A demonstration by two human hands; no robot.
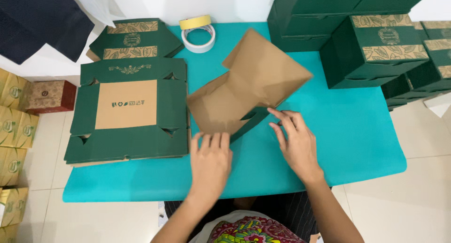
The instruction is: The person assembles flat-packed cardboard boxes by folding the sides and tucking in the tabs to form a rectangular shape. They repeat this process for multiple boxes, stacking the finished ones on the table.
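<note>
Hands [211, 161] on teal table [357, 135], white tiled floor [413, 210]

Both hands, left [210, 162] and right [295, 142], on a brown cardboard blank [244, 85] over a teal table [357, 130].

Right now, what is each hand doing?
Left hand: open, fingers flat on the brown cardboard blank.
Right hand: open, fingertips at the blank's edge, gripping nothing.

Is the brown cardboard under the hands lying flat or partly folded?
Partly folded: the brown cardboard blank has panels lifted off the teal table.
</note>
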